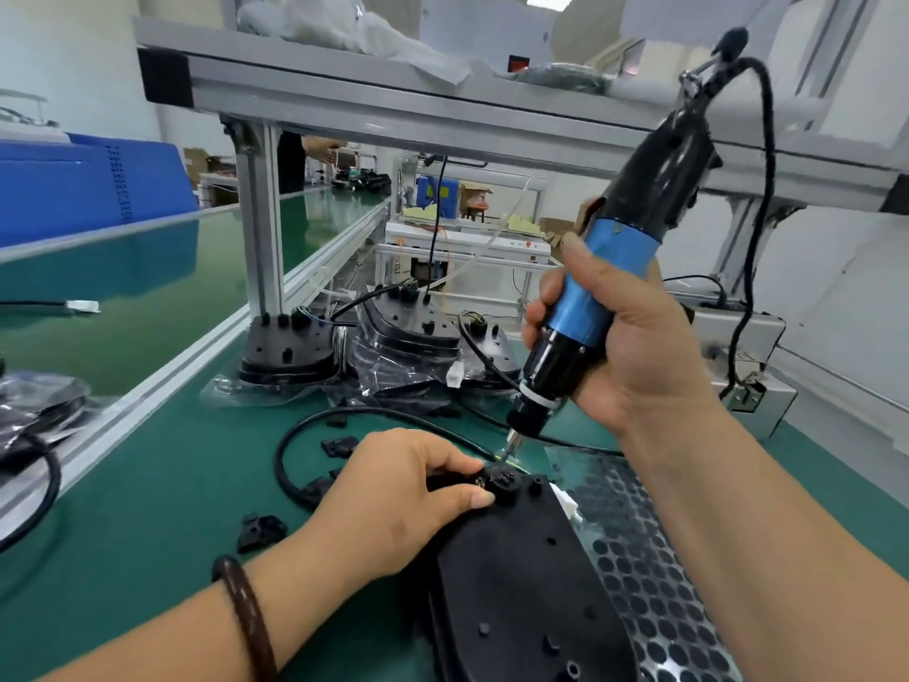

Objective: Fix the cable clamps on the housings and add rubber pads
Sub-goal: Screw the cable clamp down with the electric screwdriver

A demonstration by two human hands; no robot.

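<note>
Housing point(521, 583) seemingly pinched by left hand point(393, 499), screwdriver point(617, 248) above.

Bare housing point(521, 583): 1; bagged housing stacks point(290, 349): 3; electric screwdriver point(605, 287): 1; rubber pad sheet point(654, 598): 1; loose clamps point(260, 529): at least 4

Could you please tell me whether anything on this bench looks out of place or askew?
Nothing looks damaged or spilled. Loose cable clamps lie scattered on the green mat left of the left hand, and the housing overlaps the rubber pad sheet. The screwdriver in the right hand leans toward the right.
</note>
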